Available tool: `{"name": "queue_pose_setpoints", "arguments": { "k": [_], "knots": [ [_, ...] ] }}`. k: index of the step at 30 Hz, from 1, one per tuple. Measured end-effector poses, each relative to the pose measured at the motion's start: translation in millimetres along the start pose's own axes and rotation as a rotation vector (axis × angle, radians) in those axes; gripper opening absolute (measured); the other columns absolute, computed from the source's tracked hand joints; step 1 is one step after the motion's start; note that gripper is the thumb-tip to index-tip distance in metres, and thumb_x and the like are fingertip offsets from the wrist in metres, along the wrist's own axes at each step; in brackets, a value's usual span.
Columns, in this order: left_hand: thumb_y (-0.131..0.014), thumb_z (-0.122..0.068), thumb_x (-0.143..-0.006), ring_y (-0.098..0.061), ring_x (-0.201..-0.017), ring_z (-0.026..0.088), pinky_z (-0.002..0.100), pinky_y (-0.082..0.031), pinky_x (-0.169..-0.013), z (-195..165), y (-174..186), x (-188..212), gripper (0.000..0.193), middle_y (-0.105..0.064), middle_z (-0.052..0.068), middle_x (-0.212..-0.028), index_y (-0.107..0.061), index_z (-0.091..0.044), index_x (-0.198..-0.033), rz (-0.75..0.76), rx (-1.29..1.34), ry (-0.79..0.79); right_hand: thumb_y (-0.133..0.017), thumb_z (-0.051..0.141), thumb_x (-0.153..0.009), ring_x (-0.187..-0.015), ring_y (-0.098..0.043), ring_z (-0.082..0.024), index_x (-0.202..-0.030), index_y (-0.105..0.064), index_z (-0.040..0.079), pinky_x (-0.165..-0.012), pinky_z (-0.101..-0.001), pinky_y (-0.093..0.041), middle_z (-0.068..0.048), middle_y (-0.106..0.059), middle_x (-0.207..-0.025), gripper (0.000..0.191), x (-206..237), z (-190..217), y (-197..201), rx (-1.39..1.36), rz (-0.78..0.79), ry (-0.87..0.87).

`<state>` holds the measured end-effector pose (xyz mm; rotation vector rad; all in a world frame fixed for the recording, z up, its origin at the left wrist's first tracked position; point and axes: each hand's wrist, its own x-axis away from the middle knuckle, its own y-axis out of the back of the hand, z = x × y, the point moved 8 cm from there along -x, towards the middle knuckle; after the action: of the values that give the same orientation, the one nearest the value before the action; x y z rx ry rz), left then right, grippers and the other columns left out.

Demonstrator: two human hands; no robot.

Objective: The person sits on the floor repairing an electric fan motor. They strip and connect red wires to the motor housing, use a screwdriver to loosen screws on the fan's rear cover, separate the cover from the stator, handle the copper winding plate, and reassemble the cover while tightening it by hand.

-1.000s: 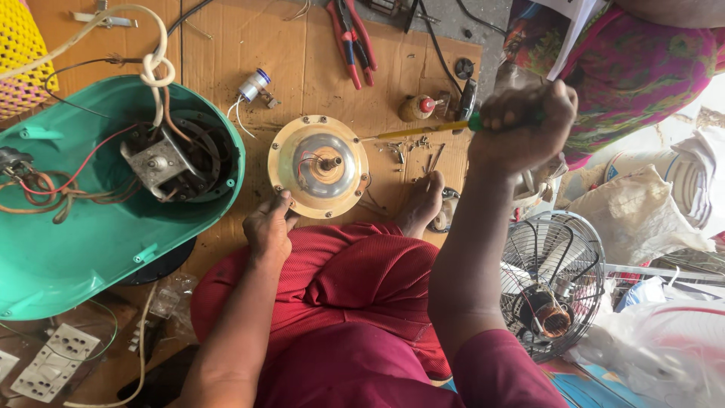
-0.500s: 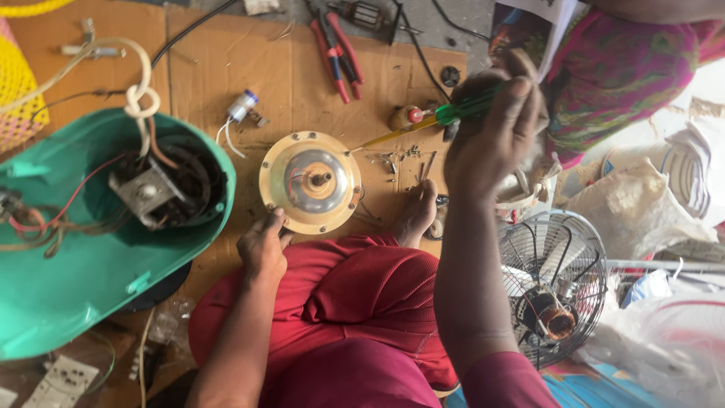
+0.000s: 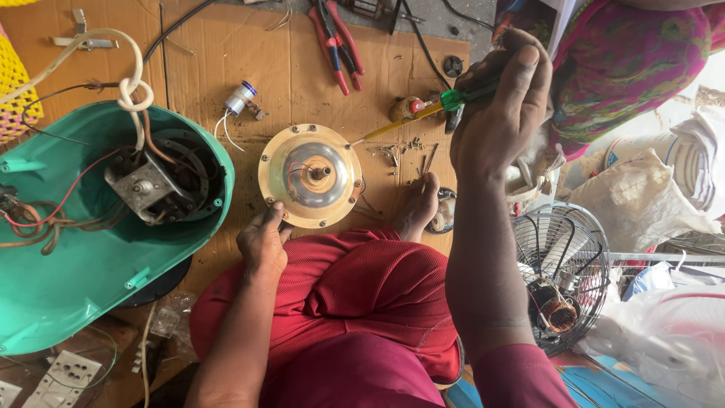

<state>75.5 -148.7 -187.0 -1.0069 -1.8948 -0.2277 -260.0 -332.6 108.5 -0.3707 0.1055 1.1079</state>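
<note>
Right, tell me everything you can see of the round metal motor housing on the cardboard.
The round motor housing is a shallow brass-coloured disc with a shiny silver centre, a short shaft sticking up and screw holes around the rim. It lies flat on the brown cardboard. The left hand rests on its near edge; the screwdriver held in the right hand points at its far rim.
</note>
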Motion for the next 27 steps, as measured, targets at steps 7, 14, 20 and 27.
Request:
{"name": "queue_pose_setpoints", "arguments": {
  "k": [7, 14, 20, 27],
  "knots": [
    [-0.076, -0.010, -0.089, -0.071, -0.101, 0.022, 0.042, -0.064, -0.088, 0.0, 0.8, 1.2, 0.030, -0.072, 0.012, -0.112, -0.071, 0.005, -0.114, -0.002, -0.002, -0.012, -0.050, 0.027, -0.119, -0.071, -0.058, -0.014, -0.137, -0.058, 0.001, -0.065, -0.0285, -0.050, -0.008, -0.061, -0.086, 0.033, -6.0, -7.1, -9.1, 0.068, 0.021, -0.015],
    [-0.077, -0.010, -0.090, -0.071, -0.096, 0.023, 0.043, -0.064, -0.086, -2.0, 0.4, 2.2, 0.022, -0.070, 0.010, -0.103, -0.071, 0.005, -0.104, 0.011, 0.006, -0.032, -0.051, 0.028, -0.121, -0.072, -0.059, -0.017, -0.133, -0.058, -0.004, -0.069, -0.0299, -0.051, -0.011, -0.062, -0.088, 0.034, -7.8, -5.3, -9.8, -0.073, 0.055, -0.003],
    [-0.078, -0.009, -0.089, -0.071, -0.095, 0.023, 0.044, -0.065, -0.087, -4.3, -2.0, 4.2, 0.020, -0.069, 0.010, -0.100, -0.071, 0.005, -0.102, 0.015, 0.019, -0.031, -0.052, 0.027, -0.120, -0.070, -0.060, -0.017, -0.132, -0.059, -0.003, -0.067, -0.0297, -0.051, -0.012, -0.063, -0.086, 0.033, -8.7, -1.6, -6.8, -0.048, 0.027, 0.022],
    [-0.076, -0.007, -0.089, -0.070, -0.092, 0.020, 0.041, -0.064, -0.084, -3.3, -1.2, 4.8, 0.019, -0.069, 0.008, -0.099, -0.073, 0.003, -0.104, -0.019, 0.011, -0.010, -0.051, 0.024, -0.121, -0.070, -0.058, -0.017, -0.129, -0.060, -0.004, -0.066, -0.0297, -0.049, -0.013, -0.063, -0.086, 0.030, -9.5, 1.4, -7.0, -0.105, 0.025, 0.025]
  ]
}}
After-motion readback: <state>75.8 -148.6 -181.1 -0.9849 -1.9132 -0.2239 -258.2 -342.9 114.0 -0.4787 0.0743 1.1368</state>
